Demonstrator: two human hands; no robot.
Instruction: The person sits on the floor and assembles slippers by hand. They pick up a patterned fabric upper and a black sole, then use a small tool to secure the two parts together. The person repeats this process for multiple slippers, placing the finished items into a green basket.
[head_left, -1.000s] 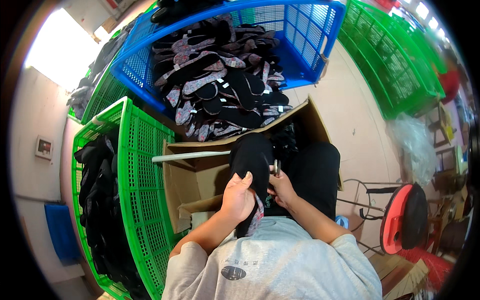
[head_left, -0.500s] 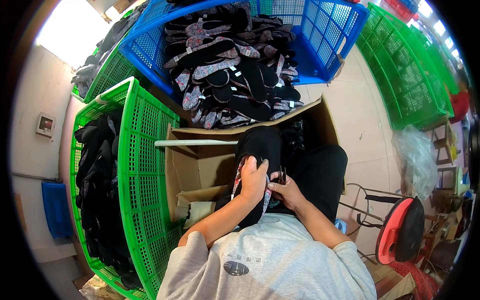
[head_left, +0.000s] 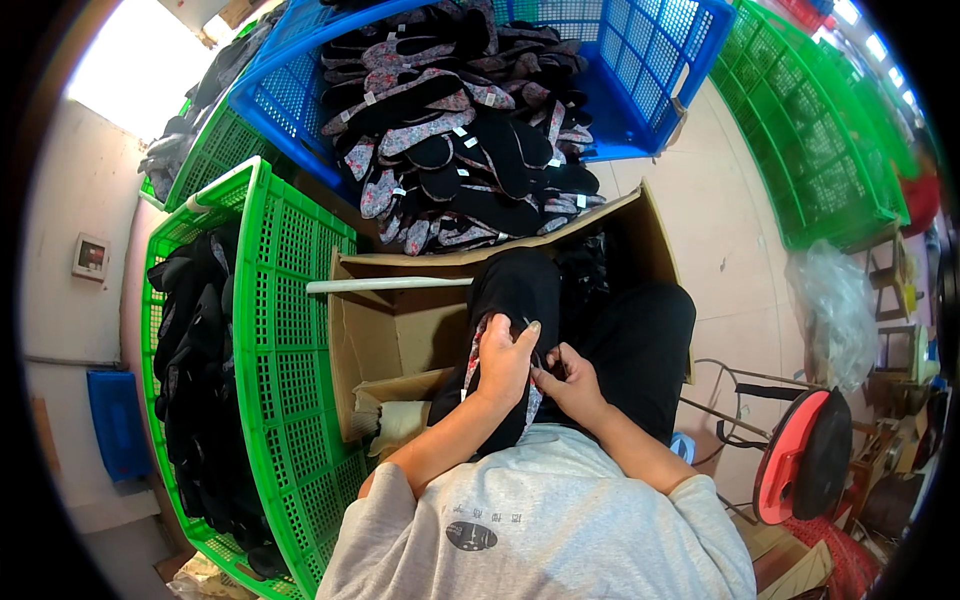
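Head view: a patterned fabric insole [head_left: 478, 368] lies on the lap, clenched by the left hand [head_left: 505, 358]; the right hand [head_left: 565, 378] pinches its edge. Risk: it could slip into the cardboard box [head_left: 400, 330] left, beside the green crate [head_left: 290, 330].

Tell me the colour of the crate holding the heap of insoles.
Blue crate, plain in the head view; the insoles are black and floral.

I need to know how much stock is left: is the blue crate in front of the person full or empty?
Well filled: the blue crate holds a heap of dark shoe soles reaching about its near rim.
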